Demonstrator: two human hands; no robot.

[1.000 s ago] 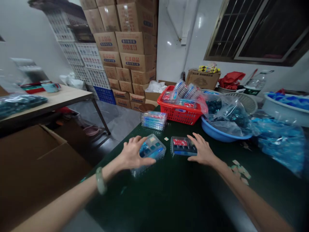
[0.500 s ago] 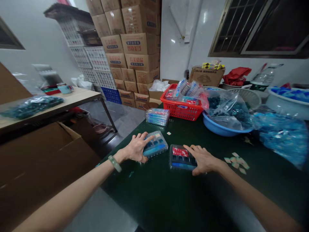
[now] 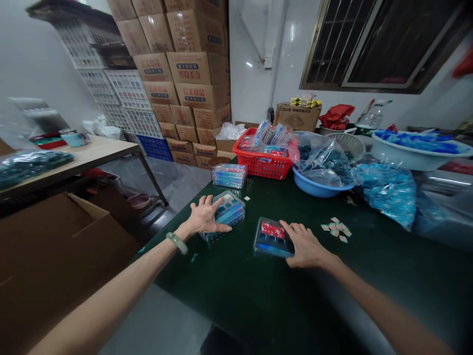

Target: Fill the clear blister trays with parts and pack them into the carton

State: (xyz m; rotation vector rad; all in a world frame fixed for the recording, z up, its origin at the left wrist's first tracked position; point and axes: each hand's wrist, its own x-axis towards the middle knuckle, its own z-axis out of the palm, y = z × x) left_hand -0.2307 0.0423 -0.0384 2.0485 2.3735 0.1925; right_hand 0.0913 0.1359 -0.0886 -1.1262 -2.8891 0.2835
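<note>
My left hand (image 3: 205,217) lies with fingers and thumb spread over a small stack of clear plastic compartment trays (image 3: 233,209). Blue and dark pieces show through the plastic. To its right, my right hand (image 3: 308,246) grips the right side of another clear plastic compartment tray (image 3: 274,242), fingers at the far edge and thumb at the near one. This tray holds a red patterned packet (image 3: 272,230), dark squares and a long blue piece. Part of it is hidden behind my fingers.
Behind my hands are another stack of trays (image 3: 229,176), a red basket (image 3: 264,165) of packed trays and a blue basin (image 3: 325,188) with bagged pieces. Small pale squares (image 3: 337,229) lie to the right on the green table (image 3: 258,296). Cartons (image 3: 199,69) stand beyond.
The view has turned right. My left thumb has swung out from the tray's near edge, and the fingers are spread. My right hand still grips its tray, which sits farther from the left stack.
</note>
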